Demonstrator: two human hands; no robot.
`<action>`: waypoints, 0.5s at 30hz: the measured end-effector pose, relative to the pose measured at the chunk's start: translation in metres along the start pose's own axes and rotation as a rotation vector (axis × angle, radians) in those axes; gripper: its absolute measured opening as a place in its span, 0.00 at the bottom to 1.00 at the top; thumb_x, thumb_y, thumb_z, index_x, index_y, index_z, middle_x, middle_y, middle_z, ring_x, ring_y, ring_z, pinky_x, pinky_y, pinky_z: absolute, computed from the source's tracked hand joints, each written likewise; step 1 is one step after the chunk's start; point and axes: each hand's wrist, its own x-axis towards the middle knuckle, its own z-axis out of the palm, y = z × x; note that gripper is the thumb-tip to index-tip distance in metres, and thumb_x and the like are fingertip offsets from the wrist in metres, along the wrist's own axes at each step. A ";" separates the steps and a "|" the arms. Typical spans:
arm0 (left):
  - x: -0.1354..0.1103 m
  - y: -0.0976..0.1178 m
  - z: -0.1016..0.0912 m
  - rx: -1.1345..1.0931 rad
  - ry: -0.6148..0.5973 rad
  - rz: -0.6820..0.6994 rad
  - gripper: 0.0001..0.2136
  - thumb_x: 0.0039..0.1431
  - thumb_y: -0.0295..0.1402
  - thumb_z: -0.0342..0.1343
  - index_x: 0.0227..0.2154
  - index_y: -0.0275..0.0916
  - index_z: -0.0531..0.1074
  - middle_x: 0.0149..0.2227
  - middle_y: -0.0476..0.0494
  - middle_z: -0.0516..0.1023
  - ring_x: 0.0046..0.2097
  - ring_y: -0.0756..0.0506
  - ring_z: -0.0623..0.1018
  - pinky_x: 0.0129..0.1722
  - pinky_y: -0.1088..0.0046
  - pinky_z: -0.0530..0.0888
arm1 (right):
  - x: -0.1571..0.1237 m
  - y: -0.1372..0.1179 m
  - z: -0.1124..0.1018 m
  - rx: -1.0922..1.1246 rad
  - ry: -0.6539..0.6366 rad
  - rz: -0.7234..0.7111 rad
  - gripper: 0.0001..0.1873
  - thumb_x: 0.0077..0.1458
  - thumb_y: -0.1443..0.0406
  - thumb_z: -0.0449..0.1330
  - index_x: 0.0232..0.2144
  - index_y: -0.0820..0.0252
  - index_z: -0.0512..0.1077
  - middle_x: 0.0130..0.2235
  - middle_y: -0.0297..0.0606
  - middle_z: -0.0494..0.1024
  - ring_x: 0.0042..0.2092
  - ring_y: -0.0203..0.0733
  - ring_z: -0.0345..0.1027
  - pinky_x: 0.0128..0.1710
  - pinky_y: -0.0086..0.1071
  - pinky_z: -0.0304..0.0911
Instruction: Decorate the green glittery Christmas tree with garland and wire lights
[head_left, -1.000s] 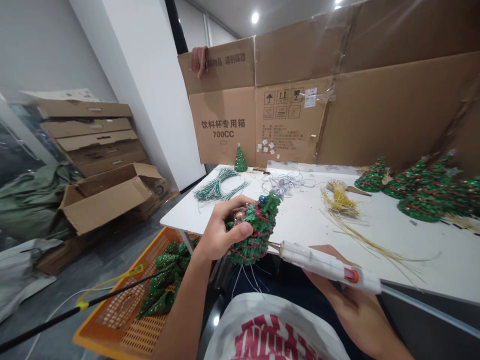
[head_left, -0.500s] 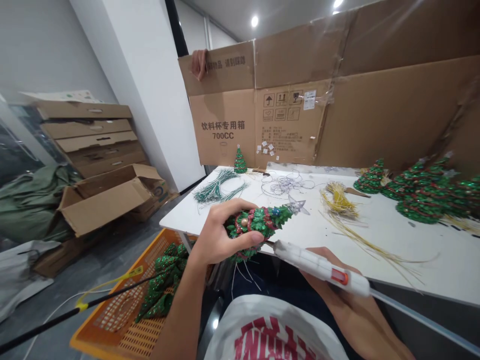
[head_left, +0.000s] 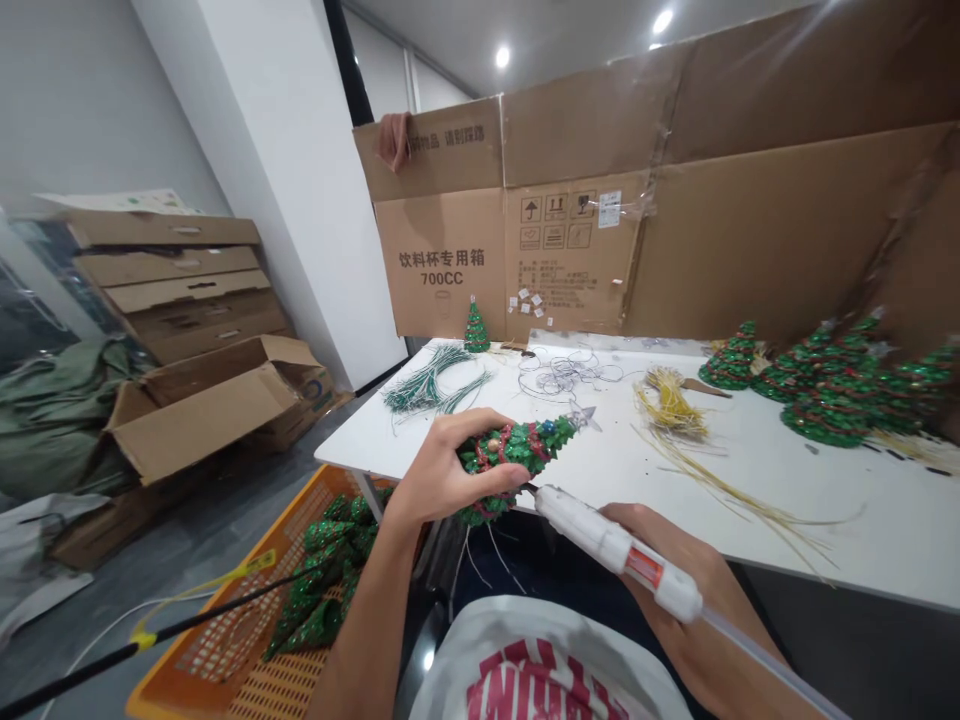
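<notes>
Now, left hand (head_left: 446, 470) curled tight, fingers pressing around a green tinsel cone tree (head_left: 510, 462) with red beaded garland, tipped sideways just off the near edge of the white table (head_left: 862, 520). Right hand (head_left: 675, 560) wrapped around a white plastic hot glue gun (head_left: 611, 548), nozzle just beside the tree. Below that table's edge, an orange plastic crate (head_left: 247, 680) with green tinsel cones (head_left: 322, 590).
</notes>
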 end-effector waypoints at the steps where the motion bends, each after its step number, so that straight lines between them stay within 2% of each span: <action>1: 0.000 0.000 0.000 -0.001 -0.001 0.004 0.16 0.60 0.48 0.71 0.41 0.41 0.82 0.37 0.48 0.83 0.38 0.43 0.79 0.42 0.68 0.71 | 0.000 0.000 0.000 0.000 0.000 -0.001 0.14 0.75 0.56 0.52 0.45 0.50 0.76 0.38 0.37 0.82 0.35 0.46 0.76 0.35 0.35 0.66; 6: 0.000 -0.001 0.003 0.000 0.022 0.037 0.17 0.60 0.49 0.70 0.42 0.41 0.82 0.37 0.47 0.83 0.39 0.43 0.79 0.43 0.68 0.71 | 0.001 -0.004 0.000 0.039 -0.005 0.049 0.17 0.75 0.50 0.52 0.43 0.49 0.75 0.30 0.33 0.77 0.28 0.44 0.69 0.29 0.33 0.63; 9: 0.001 -0.003 0.004 0.006 0.041 0.054 0.19 0.60 0.51 0.70 0.42 0.40 0.82 0.38 0.46 0.83 0.39 0.42 0.79 0.42 0.67 0.71 | 0.002 -0.007 0.004 0.077 -0.019 0.163 0.19 0.74 0.45 0.54 0.39 0.49 0.73 0.25 0.29 0.71 0.26 0.42 0.63 0.26 0.32 0.60; 11: 0.001 -0.003 0.004 0.014 0.059 0.063 0.19 0.60 0.51 0.69 0.43 0.40 0.82 0.38 0.45 0.83 0.39 0.42 0.79 0.42 0.66 0.71 | 0.002 -0.007 0.009 0.170 -0.040 0.243 0.21 0.72 0.43 0.55 0.40 0.49 0.75 0.25 0.29 0.73 0.26 0.42 0.65 0.26 0.32 0.63; 13: 0.002 -0.003 0.003 0.021 0.076 0.072 0.19 0.61 0.51 0.70 0.43 0.41 0.82 0.39 0.45 0.83 0.40 0.41 0.79 0.43 0.66 0.72 | 0.001 -0.006 0.016 0.286 -0.031 0.294 0.23 0.69 0.41 0.57 0.44 0.49 0.78 0.31 0.33 0.80 0.32 0.47 0.75 0.31 0.34 0.72; 15: 0.002 -0.001 0.002 0.029 0.094 0.086 0.19 0.61 0.51 0.70 0.43 0.41 0.81 0.39 0.44 0.84 0.40 0.41 0.80 0.44 0.65 0.73 | -0.001 -0.004 0.024 0.354 0.030 0.334 0.27 0.66 0.39 0.61 0.51 0.50 0.80 0.43 0.41 0.86 0.47 0.56 0.81 0.46 0.41 0.79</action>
